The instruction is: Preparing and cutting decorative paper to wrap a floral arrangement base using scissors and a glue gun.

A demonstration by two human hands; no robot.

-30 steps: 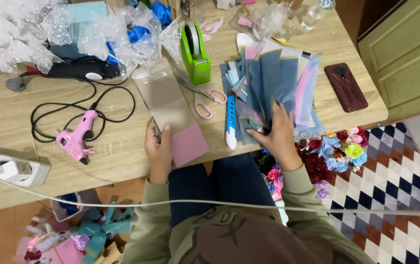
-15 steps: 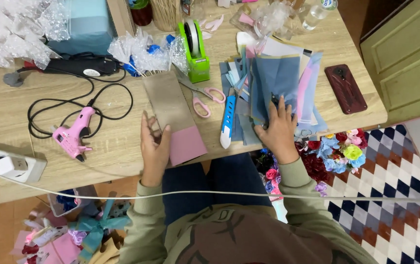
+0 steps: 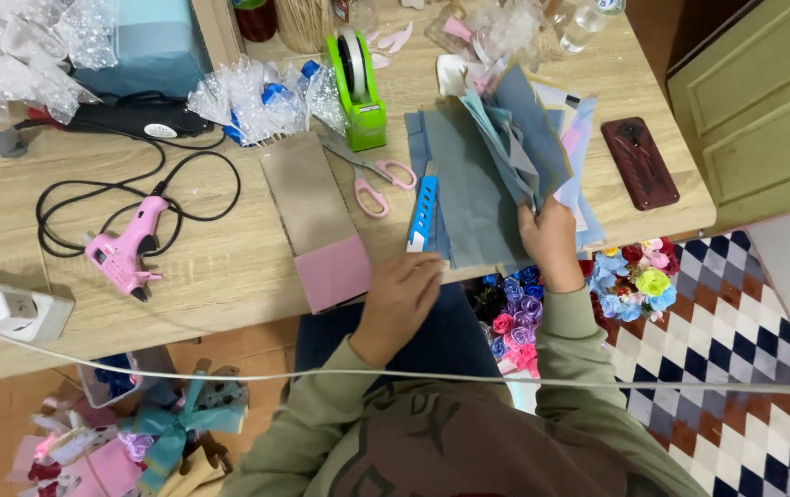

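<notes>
Your right hand (image 3: 549,241) is pinched shut on the near edge of the stack of felt sheets (image 3: 496,166), thumb on top, lifting several grey and blue sheets up and fanning them so the ones beneath show; judging by that, you're partway through sorting the stack, nothing pulled clear of it yet, no sheet laid out alone on the wooden table (image 3: 229,267). The lowest grey sheet lies flat, the pale pink and light blue ones peek out at the right side under the lifted ones. Your left hand (image 3: 404,293) sits at the table's front edge, fingers loosely curled and holding nothing as far as I can see, resting just beside the near end of the blue utility knife (image 3: 423,210) and close to the lower left corner of the stack; the pink felt square (image 3: 332,272) lies just to its left, overlapping the end of the brown cardboard strip (image 3: 307,191). So the felt is in the right grip at its near edge, and within easy reach of the left. Pink-handled scissors (image 3: 372,175) lie between strip and stack, untouched, green tape dispenser (image 3: 358,83) behind them. Pink glue gun (image 3: 123,248) well apart at left, dark phone (image 3: 640,162) right of the stack.
</notes>
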